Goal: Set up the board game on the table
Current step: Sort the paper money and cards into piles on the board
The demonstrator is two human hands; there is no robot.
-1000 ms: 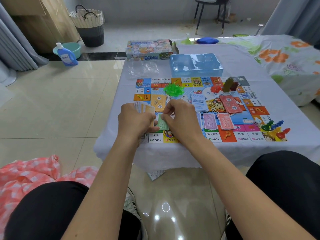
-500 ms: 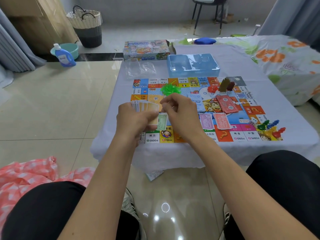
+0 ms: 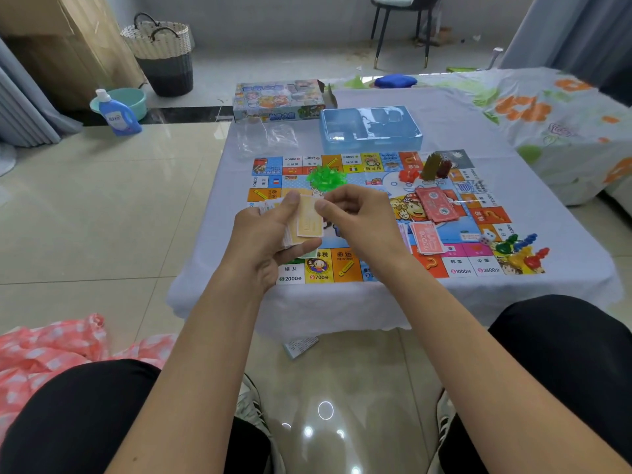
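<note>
Although both hands meet at the centre of the frame, they cover the middle of the game board point(image 3: 328, 268), so the squares beneath them cannot be read. The left hand point(image 3: 263, 241) curls around a stack of paper play money point(image 3: 301, 230), thumb pressed on the top yellow note; how many notes it holds cannot be told. The right hand point(image 3: 359, 224) pinches the right edge of that same top note between thumb and fingers, its other fingers hidden behind the knuckles.

The board lies flat on a low table covered by a pale cloth point(image 3: 478, 131). Just above the hands sits a heap of green plastic houses point(image 3: 323, 177). To the right of the hands lie red banknotes point(image 3: 436, 203) and a second reddish pile point(image 3: 427, 239), partly hidden by the right wrist. Near the board's lower right corner stand coloured pawns point(image 3: 523, 249) beside a white die point(image 3: 487, 237). Towards the upper right of the board are small red pieces point(image 3: 408, 175) and darker blocks point(image 3: 436, 167), too blurred to identify.

Beyond the board rest a blue plastic tray point(image 3: 371, 130), clear plastic bags point(image 3: 270, 140) and the game box point(image 3: 278, 100).
</note>
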